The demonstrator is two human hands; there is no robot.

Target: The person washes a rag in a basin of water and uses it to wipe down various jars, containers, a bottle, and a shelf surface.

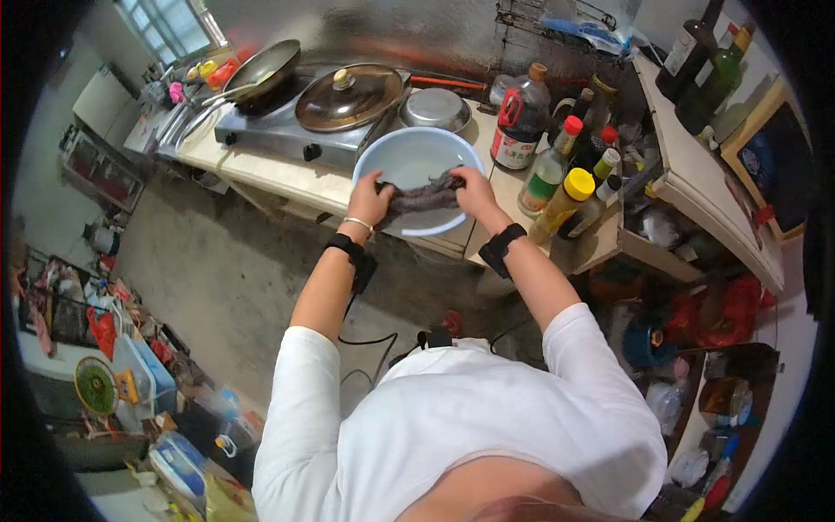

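A dark grey, wet-looking cloth [422, 199] is stretched between my two hands over a pale blue basin [376, 157]. My left hand [371, 202] is closed on the cloth's left end, near the basin's left rim. At the opposite side, my right hand [475, 193] grips the other end. The cloth looks bunched and twisted along its length. Inside the basin there seems to be some clear water, partly hidden by the cloth.
Behind the basin sit a metal bowl [437, 109] and a gas stove [300, 143] bearing a glass-lidded pan [348, 100] and a wok [271, 74]. Several bottles, including a yellow-capped one [564, 204], crowd the right. A wooden shelf [696, 187] juts out there.
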